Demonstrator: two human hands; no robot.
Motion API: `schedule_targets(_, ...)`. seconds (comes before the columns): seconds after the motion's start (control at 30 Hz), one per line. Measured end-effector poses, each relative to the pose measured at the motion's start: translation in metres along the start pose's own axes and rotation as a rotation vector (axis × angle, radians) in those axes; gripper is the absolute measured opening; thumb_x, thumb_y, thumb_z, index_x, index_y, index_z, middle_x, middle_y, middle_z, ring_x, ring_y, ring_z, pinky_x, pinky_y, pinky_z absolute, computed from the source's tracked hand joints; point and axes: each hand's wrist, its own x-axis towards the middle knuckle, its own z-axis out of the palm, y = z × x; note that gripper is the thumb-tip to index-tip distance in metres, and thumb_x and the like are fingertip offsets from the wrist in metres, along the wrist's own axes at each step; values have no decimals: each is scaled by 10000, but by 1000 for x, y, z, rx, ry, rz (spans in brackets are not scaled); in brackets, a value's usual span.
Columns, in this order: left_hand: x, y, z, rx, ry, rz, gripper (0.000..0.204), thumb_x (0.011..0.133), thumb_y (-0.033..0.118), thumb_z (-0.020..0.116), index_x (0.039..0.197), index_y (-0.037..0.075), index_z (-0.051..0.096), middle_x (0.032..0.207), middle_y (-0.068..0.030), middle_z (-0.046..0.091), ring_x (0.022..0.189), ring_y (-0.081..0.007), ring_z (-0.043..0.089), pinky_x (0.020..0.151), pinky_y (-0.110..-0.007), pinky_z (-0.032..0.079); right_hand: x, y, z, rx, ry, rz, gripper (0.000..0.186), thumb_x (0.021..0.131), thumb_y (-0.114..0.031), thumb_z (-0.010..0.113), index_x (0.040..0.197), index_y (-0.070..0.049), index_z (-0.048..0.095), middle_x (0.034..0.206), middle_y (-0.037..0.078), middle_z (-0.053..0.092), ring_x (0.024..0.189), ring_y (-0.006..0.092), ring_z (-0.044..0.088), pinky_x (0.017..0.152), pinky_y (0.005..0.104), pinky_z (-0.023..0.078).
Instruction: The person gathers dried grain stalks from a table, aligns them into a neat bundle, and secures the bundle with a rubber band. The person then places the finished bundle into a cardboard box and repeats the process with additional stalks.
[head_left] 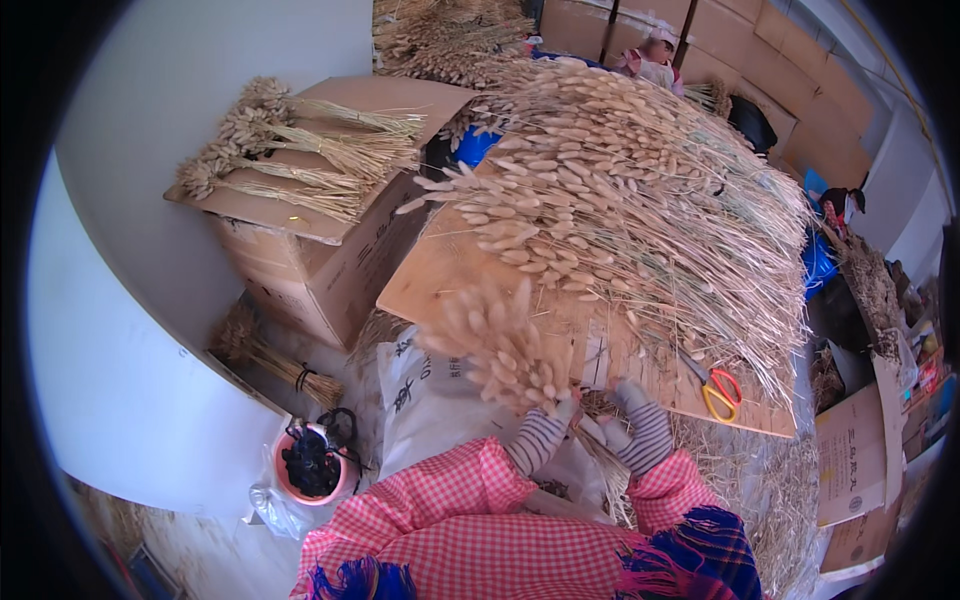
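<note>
My left hand (542, 438), in a striped glove, is closed around a bunch of dried bunny-tail grass (505, 350). Its fluffy heads point up and to the left over the near edge of the wooden board, partly smeared by motion. The stems (608, 475) run down between my hands. Beside them my right hand (642, 432), in a matching glove, has its thumb and fingers apart. Scissors (718, 392) with red and yellow handles lie on the board to the right. A large heap of the same grass (650, 210) covers most of the board (450, 265).
Tied bunches (300, 150) rest on a cardboard box (285, 265) at left; another bundle (285, 365) is on the floor. A pink bucket (345, 480) holds black items near a white sack (430, 400). Cartons (852, 455) stand at right. Another person (655, 65) is at the far end.
</note>
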Motion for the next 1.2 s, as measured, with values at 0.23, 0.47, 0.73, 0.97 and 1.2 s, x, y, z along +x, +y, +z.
schedule_targets(0.23, -17, 89, 34, -213, 45, -269, 293, 917, 295, 601, 1161, 136, 570, 871, 64, 606, 627, -18, 459, 527, -156, 362, -27, 37, 29, 126, -160, 118, 443, 873, -45, 514, 1312, -42, 458, 1167, 167, 582, 1012, 258, 614, 836, 340, 490)
schedule_targets(0.47, -21, 69, 27, -213, -70, -293, 290, 952, 184, 530, 1204, 39, 535, 1023, -10, 637, 619, -35, 450, 532, -161, 368, -28, 33, 10, 485, -254, 258, 446, 886, 15, 440, 1326, -34, 493, 1150, 113, 623, 1029, 203, 597, 821, 291, 475)
schedule_targets(0.73, -24, 62, 31, -30, 25, -202, 219, 922, 226, 586, 1061, 62, 629, 781, 22, 656, 492, -28, 450, 437, -175, 364, 25, -35, -24, -170, 287, -302, 210, 727, -73, 647, 932, -46, 606, 1037, 143, 588, 866, 330, 582, 757, 404, 467)
schedule_targets(0.97, -29, 64, 36, 88, 33, -153, 171, 892, 211, 626, 963, 60, 664, 532, 30, 501, 420, -52, 435, 397, -208, 338, 73, -79, -9, -204, 371, -490, 176, 691, -82, 664, 856, -54, 609, 997, 121, 580, 854, 320, 579, 740, 416, 457)
schedule_targets(1.2, -34, 70, 36, 50, -43, -258, 279, 878, 164, 645, 1140, 84, 591, 812, 69, 582, 631, -18, 480, 513, -186, 366, 101, -74, -9, -148, 255, -570, 140, 690, 12, 617, 820, -22, 577, 1093, 165, 555, 874, 254, 606, 748, 329, 508)
